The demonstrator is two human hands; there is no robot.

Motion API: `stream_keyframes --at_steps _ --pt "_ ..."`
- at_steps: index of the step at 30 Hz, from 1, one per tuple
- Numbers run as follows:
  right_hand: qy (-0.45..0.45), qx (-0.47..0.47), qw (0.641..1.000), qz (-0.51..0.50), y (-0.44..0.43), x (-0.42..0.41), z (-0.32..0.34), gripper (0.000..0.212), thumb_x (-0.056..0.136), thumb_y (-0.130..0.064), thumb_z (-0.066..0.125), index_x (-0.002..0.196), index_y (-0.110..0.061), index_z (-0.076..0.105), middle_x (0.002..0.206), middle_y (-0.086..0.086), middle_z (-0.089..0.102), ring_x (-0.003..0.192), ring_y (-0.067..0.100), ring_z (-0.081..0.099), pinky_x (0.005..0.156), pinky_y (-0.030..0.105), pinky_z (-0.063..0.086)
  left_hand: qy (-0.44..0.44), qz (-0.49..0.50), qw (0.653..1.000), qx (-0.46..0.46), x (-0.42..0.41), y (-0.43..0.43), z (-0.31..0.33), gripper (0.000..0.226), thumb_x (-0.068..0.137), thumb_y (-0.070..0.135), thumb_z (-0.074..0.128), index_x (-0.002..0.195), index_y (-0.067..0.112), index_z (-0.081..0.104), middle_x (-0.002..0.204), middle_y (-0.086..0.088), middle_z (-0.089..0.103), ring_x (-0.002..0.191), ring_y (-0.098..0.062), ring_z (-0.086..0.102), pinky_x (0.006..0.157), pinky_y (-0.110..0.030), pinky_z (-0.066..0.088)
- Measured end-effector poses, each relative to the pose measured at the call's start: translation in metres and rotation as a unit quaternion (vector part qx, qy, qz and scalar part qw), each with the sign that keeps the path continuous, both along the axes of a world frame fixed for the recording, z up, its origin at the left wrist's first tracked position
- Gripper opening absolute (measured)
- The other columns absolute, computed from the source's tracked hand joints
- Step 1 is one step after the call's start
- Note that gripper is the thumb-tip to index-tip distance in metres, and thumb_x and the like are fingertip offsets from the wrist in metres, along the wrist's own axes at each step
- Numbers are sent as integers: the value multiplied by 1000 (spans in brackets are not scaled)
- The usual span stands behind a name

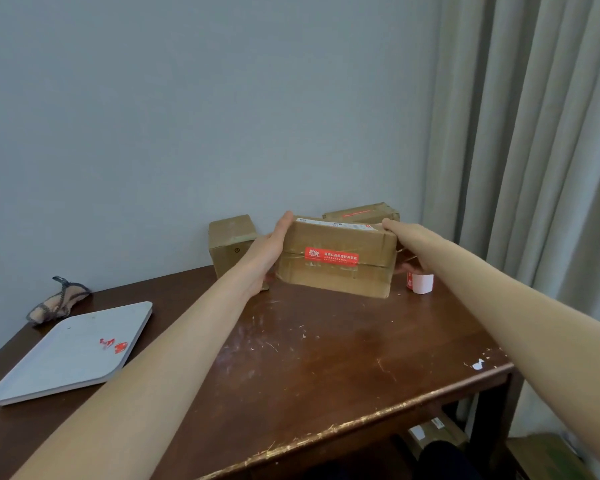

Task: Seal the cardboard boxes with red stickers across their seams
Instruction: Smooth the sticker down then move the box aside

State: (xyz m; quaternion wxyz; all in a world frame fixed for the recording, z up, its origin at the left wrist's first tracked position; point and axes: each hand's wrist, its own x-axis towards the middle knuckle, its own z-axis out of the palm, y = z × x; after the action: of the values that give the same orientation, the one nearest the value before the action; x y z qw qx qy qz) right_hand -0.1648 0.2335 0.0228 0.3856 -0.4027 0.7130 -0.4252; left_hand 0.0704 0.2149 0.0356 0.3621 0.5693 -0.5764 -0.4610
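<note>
**Q:** Where is the cardboard box?

**A:** The cardboard box (338,271) is held over the worktop (309,358), tipped so that its seam faces the camera. A red sticker (330,256) lies across that seam, near the middle. It cannot be determined whether the box is lifted clear of the worktop.

**Q:** What is the state of each hand?

**A:** The left hand (269,251) is clamped on the box's left end, with the thumb up at the top corner. The right hand (407,244) is clamped on the right end, with the thumb on the top edge and the fingers curled beneath.

**Q:** What lies around the box?

**A:**
- Small box (231,244): just left of the cardboard box.
- Flat box (361,213): directly behind it.
- Sticker roll (420,283): just to its right.
- Grey tray (70,351): well to its left and nearer the camera.
</note>
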Motion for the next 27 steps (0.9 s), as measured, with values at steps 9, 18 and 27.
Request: stream_keyframes --at_steps 9,18,27 --pt "-26 0 1000 -6 -1 -2 -1 43 95 -56 39 110 -18 55 79 5 61 66 19 60 38 18 35 -9 -68 996 -63 3 -1 -15 25 78 38 74 97 28 60 104 8 66 99 -11 61 87 -25 47" --pt "14 -64 997 36 5 10 -5 85 68 -88 40 111 -18 60 96 8 67 89 29 67 88 47 55 -20 -32 994 -101 3 -9 -22 28 82 24 73 107 17 61 97 5 65 87 -8 61 70 -17 47" --pt "251 -67 965 27 5 20 -5 69 68 -73 65 109 -17 56 103 -2 62 94 22 59 72 33 44 9 28 994 -102 -4 -13 -28 40 76 36 76 110 20 61 105 3 68 97 -16 64 77 -29 52"
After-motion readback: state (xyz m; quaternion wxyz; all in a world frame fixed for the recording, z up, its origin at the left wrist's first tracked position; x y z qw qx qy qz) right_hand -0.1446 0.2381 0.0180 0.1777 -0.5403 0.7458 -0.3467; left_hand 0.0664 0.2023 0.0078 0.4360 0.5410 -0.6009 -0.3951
